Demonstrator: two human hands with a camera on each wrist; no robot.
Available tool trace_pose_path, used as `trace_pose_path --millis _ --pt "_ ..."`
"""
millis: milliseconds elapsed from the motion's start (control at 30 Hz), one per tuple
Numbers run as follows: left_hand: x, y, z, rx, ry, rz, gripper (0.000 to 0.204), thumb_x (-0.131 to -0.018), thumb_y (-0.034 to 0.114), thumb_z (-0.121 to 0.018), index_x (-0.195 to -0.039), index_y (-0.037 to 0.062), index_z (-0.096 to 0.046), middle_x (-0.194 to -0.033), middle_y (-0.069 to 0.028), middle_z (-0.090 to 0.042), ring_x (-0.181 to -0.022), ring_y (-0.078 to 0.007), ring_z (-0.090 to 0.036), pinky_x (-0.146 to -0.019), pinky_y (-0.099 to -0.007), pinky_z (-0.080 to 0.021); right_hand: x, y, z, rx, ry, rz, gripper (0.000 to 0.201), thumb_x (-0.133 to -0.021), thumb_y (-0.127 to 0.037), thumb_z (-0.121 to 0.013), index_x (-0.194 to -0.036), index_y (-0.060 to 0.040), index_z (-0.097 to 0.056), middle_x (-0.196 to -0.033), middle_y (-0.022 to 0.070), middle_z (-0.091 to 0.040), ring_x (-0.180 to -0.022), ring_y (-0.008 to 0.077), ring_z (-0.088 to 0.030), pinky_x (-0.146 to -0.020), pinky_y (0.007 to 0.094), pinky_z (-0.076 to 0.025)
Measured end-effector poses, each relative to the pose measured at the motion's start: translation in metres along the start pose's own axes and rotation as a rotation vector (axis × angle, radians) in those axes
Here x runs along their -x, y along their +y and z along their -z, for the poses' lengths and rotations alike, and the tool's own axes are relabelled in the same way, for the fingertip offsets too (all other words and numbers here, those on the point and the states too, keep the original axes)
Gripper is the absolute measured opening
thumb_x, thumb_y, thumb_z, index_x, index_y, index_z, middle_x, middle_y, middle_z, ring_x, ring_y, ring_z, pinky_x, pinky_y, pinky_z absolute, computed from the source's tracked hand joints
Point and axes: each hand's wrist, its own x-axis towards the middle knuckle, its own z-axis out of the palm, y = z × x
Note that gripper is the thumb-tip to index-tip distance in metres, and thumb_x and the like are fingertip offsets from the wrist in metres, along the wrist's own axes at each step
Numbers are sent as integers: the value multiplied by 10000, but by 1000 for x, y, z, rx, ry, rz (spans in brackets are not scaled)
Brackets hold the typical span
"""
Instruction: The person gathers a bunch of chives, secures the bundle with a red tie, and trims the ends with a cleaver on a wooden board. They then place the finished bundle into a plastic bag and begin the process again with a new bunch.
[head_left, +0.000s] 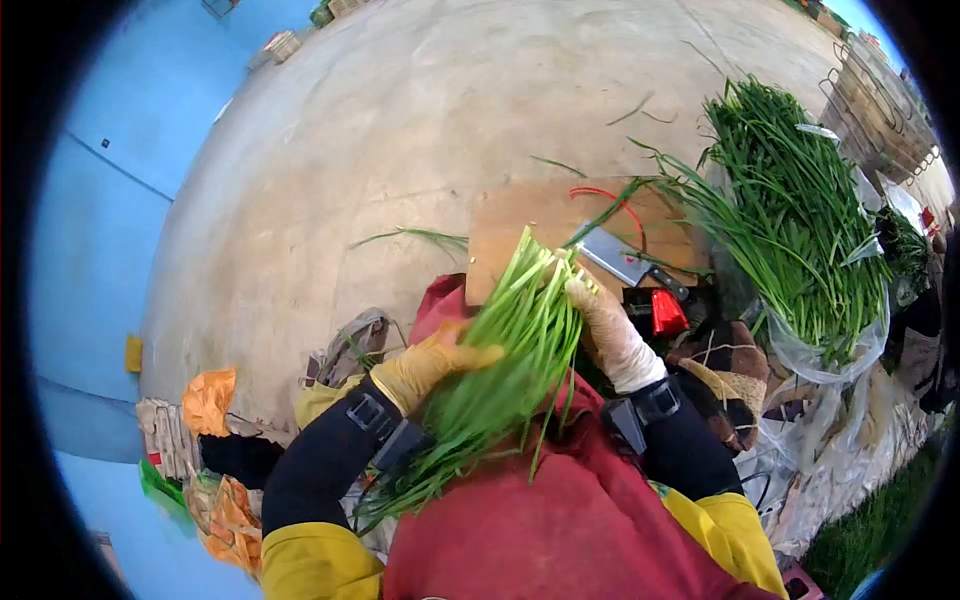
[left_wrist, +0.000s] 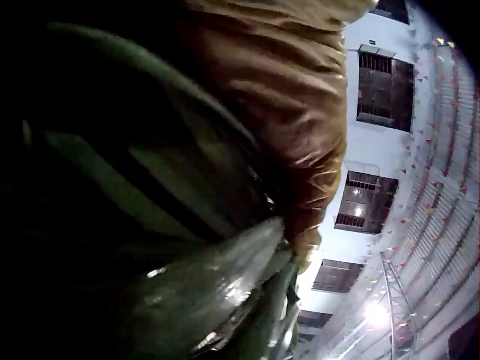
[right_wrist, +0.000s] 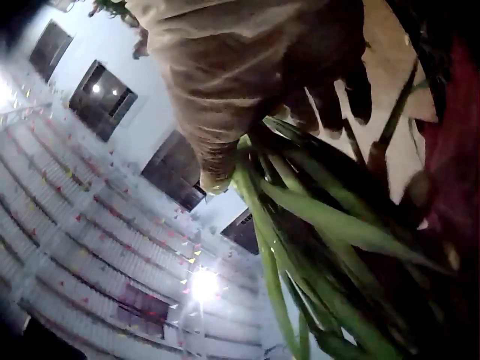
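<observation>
A bunch of garlic chives [head_left: 520,325] lies slanted over the person's lap, pale cut ends up by the board and green leaves trailing down left. The gloved right hand [head_left: 608,325] grips it near the pale ends; in the right wrist view the thumb [right_wrist: 217,169] lies against the stems [right_wrist: 300,217]. Lower down, the left hand [head_left: 425,368], in a yellowish glove, holds the bunch from its left side, thumb across the top. The left wrist view is dark, with the glove [left_wrist: 281,97] against broad leaves [left_wrist: 225,266]; most left fingers are hidden.
A wooden board [head_left: 500,215] lies ahead, bearing a cleaver [head_left: 612,255] and a red strip [head_left: 625,205]. At right a large heap of chives [head_left: 800,215] sits on clear plastic. Wire crates [head_left: 880,105] stand behind it. Orange bags [head_left: 235,520] lie at left.
</observation>
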Motion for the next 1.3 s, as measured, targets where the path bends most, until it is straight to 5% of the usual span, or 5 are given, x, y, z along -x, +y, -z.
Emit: trace_pose_path --millis 200,433,700,1100,1300 --pt "6 10 -9 -188 -10 -192 692 -830 193 -766 -1418 32 -437 -1311 -59 -578 -1165 -141 -548 -1008 -310 -431 12 9 4 -242 3 -79 643 -901 -300 -704 -1424 -52 -425 -1261 52 -585 -1132 159 -556 -994 320 -445" --pt "-8 29 4 -450 20 -76 597 -814 165 -783 -1332 18 -527 -1176 -41 -643 -1067 -128 -588 -941 -296 -469 1 -2 -5 159 -180 -162 526 -893 -200 -688 -1349 -37 -484 -1182 66 -631 -1070 188 -611 -953 346 -496" --pt "13 57 7 -134 112 46 513 -824 212 -757 -1260 9 -577 -1095 -76 -679 -965 -148 -644 -851 -316 -531 -10 8 -31 84 -182 -30 518 -842 -163 -757 -1291 -33 -533 -1157 48 -642 -1040 177 -611 -920 338 -498" --pt "5 -63 -12 498 -4 108 673 -826 386 -740 -1371 65 -511 -1252 -125 -638 -1085 -250 -643 -944 -401 -534 39 1 4 237 -72 -158 620 -873 -285 -722 -1372 -5 -481 -1228 60 -611 -1120 146 -564 -999 312 -444" --pt "1 -50 -31 479 -101 99 736 -837 293 -731 -1464 105 -393 -1314 -90 -592 -1120 -231 -620 -952 -393 -526 20 -18 23 200 123 -193 315 -985 -274 -567 -1140 -23 -676 -905 12 -701 -794 103 -629 -752 252 -502"
